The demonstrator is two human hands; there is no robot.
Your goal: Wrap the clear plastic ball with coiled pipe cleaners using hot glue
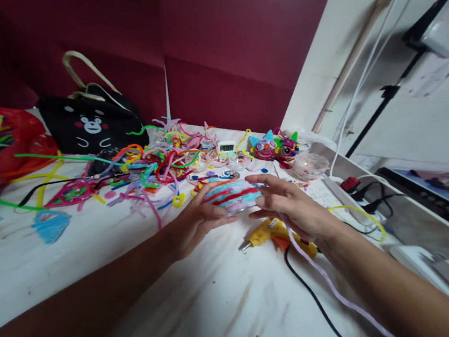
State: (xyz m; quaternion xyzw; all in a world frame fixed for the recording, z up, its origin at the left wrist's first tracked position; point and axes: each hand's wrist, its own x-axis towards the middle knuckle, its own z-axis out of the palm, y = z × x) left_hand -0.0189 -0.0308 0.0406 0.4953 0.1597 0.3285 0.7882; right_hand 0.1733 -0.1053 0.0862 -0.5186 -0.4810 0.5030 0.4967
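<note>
Your forearms (pixel 89 303) stretched nearest, left hand (pixel 196 219) grasping the striped dome (pixel 233 195) by one end above the table (pixel 185 324), its long axis crosswise toward your right hand (pixel 291 204), whose own hold was hard to tell.

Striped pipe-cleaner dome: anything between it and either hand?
Nothing visible. The left hand grips the striped pipe-cleaner dome directly; the right hand has its fingertips at the right side, contact unclear. The yellow hot glue gun lies on the near side, partly under the right hand, not between.
</note>
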